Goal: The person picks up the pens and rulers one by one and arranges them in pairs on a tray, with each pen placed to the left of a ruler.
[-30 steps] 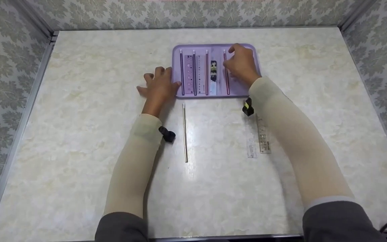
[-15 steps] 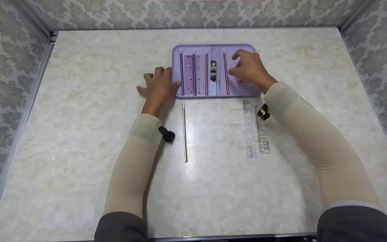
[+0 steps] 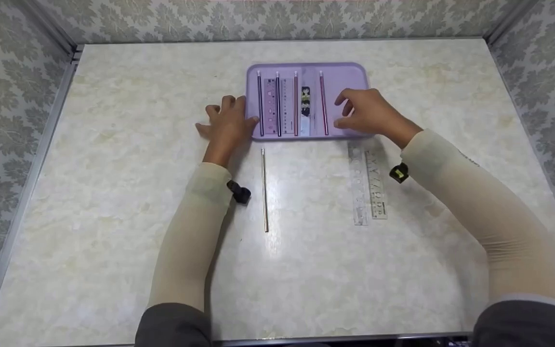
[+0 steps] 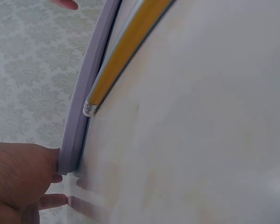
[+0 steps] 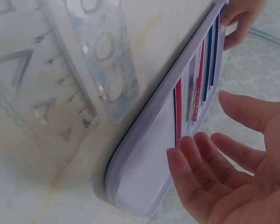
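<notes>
A purple tray (image 3: 345, 72) at the table's far middle holds several red pencils (image 3: 323, 103), two rulers and a small dark eraser (image 3: 305, 101). My left hand (image 3: 227, 123) rests flat against the tray's left edge (image 4: 77, 130), fingers spread. My right hand (image 3: 369, 113) hovers open over the tray's near right corner (image 5: 144, 186), holding nothing. Two clear stencil rulers (image 3: 368, 185) lie side by side just below that hand, also seen as the stencil rulers (image 5: 70, 79) in the right wrist view. One loose pencil (image 3: 265, 190) lies on the table in front of the tray, between my arms.
The marble-patterned table (image 3: 113, 241) is walled by patterned panels (image 3: 12, 72) on the left, back and right. A metal rail (image 3: 32, 168) runs along the left edge.
My right hand has drawn back from the tray's far right toward its near right corner, uncovering the two clear rulers. The left hand has stayed put.
</notes>
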`<action>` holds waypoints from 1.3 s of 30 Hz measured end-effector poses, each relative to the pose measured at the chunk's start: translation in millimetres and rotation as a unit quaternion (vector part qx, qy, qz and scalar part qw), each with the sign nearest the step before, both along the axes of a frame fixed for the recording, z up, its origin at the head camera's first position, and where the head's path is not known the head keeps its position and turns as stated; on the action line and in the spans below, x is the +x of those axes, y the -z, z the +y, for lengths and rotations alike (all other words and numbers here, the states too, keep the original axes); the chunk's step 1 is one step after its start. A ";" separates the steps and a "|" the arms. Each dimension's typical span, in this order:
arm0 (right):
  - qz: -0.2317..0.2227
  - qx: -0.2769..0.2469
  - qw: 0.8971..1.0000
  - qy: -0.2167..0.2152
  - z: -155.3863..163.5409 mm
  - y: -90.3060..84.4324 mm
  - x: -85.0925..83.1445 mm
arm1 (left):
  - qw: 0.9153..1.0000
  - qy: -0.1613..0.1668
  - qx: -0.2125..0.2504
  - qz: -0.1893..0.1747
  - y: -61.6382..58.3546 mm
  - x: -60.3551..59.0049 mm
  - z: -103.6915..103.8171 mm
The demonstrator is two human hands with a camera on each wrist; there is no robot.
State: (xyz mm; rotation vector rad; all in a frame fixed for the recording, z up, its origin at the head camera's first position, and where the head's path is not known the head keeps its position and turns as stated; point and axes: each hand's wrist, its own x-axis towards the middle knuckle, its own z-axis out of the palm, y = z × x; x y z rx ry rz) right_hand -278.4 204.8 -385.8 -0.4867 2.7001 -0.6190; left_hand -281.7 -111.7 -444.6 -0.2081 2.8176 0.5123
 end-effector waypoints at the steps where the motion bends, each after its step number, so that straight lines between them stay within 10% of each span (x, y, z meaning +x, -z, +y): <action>1: 0.004 0.004 1.000 -0.009 1.3 0.3 2.1 | 1.000 0.000 0.001 -0.001 0.0 -0.4 0.0; 21: -0.004 0.101 0.992 -0.079 21.7 10.3 63.7 | 1.000 -0.006 0.008 0.010 1.3 1.1 0.7; 39: 0.018 0.138 0.988 -0.064 28.7 24.2 80.7 | 1.000 -0.010 0.010 -0.004 0.3 -0.8 0.1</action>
